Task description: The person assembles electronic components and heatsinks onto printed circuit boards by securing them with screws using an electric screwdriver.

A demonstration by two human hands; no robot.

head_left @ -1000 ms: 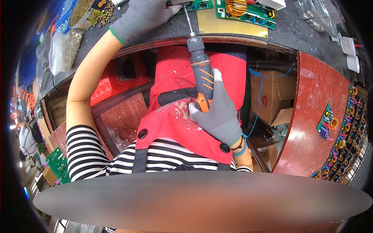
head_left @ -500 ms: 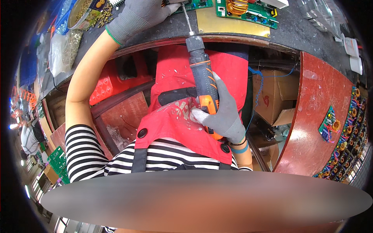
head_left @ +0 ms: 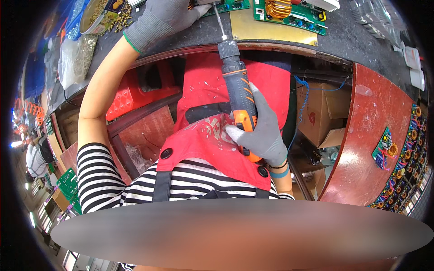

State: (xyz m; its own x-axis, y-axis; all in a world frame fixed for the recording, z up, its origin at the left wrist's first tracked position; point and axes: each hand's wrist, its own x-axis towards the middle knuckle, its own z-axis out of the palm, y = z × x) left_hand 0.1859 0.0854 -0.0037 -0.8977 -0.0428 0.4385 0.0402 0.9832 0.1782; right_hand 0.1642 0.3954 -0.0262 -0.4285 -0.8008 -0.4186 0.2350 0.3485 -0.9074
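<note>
Two gloved hands at a dark workbench, seen from above. The right hand is wrapped around the orange and black body of an electric screwdriver, its thumb and fingers on opposite sides of the lower housing. The screwdriver lies in front of the red apron, tilted slightly, its chuck toward the bench edge. The slender metal bit extends over the bench and reaches a green circuit board at the upper margin; whether the tip is seated in anything cannot be told. The left hand lies on the near left of this board, thumb extended toward the bit; its other fingers are partly cut off by the margin, so the state of its grip cannot be told. To the right, a second circuit board bears a copper-wound coil and stands just beyond a brass-coloured plate. At far left, a clear plastic bag rests near a tub of small metal pieces. At right, a small populated board lies on a red panel, beside closely set rows of similar boards
</note>
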